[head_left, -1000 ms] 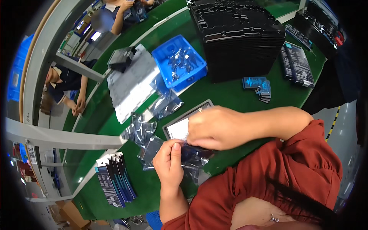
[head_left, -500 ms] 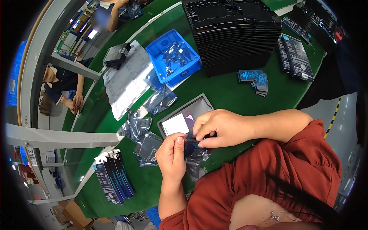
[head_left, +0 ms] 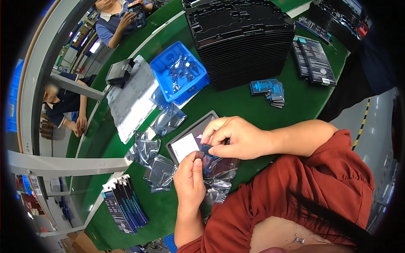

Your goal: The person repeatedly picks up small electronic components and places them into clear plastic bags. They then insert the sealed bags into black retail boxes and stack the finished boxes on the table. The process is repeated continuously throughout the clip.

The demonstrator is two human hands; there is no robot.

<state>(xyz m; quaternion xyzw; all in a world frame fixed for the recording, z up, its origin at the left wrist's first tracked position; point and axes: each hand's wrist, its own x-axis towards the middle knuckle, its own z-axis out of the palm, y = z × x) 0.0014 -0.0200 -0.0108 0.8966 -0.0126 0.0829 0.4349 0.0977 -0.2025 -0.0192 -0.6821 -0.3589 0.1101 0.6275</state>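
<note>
My left hand is closed, thumb against fingers, on the edge of a shiny, see-through plastic bag. The bag hangs crumpled toward my lap. Just above it, my right hand pinches a small dark blue flat piece at the bag's upper edge. Fingers cover much of this piece, and I cannot tell whether it is partly inside the bag. Beyond both hands lies a grey tray with a white card in it, partly hidden by my hands.
Filled plastic bags lie left of the tray. Farther off are a blue bin of small bagged parts, a white molded tray, a tall black tray stack, blue cards and boxes. More boxes stand near left. Co-workers sit opposite.
The view has shifted slightly. My right hand's dark blue piece shows more plainly above the bag, and the bag's loose part spreads farther to the right. Across the table, a co-worker has come further into view.
</note>
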